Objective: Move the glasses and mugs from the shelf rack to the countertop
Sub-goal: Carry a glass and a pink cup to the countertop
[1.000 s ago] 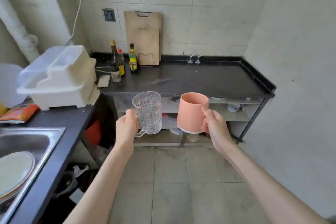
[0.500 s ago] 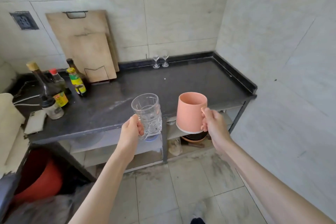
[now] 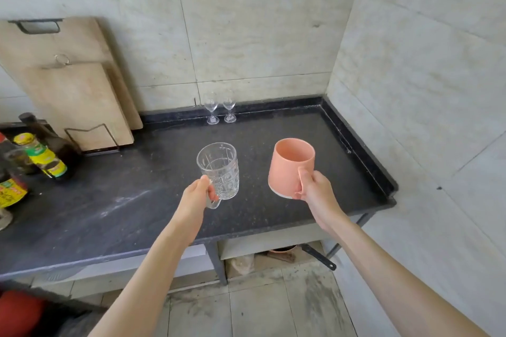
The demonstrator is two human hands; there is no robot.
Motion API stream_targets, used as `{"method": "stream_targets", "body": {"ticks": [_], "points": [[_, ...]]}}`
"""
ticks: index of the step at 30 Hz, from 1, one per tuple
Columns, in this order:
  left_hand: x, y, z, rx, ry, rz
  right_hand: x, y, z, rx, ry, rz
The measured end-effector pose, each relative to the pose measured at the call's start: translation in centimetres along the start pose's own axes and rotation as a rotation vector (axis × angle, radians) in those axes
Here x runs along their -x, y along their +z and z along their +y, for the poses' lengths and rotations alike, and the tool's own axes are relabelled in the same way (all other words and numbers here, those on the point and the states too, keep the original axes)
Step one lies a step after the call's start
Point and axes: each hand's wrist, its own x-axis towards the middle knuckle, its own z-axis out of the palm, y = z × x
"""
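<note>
Bottles [image 3: 41, 157]: stood at my 9 o'clock on the bench [image 3: 137, 200].
Left grip [image 3: 195, 195]: I held the glass mug [image 3: 219, 169] by its handle, upright above the bench.
Wine glasses [image 3: 220, 108]: stood at 12 o'clock by the wall.
Right grip [image 3: 315, 189]: curled round the pink mug [image 3: 290, 167] handle, mug tilted, above the bench.

Countertop [image 3: 273, 142] open ahead; wine glasses [image 3: 219, 108] (rear), bottles [image 3: 43, 156] left.
</note>
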Motion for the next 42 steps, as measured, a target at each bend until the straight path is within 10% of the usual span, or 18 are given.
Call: {"method": "stream_targets", "body": {"ticks": [15,42], "points": [[-19.1,10.3,1.5,0.087,-0.162,-0.155,-22.4,-0.3,1.6,0.081,0.144,-0.108],[-42.0,18.6,1.0,-0.029,-0.107,0.046,-48.2,8.5,4.9,0.073,0.214,-0.155]]}}
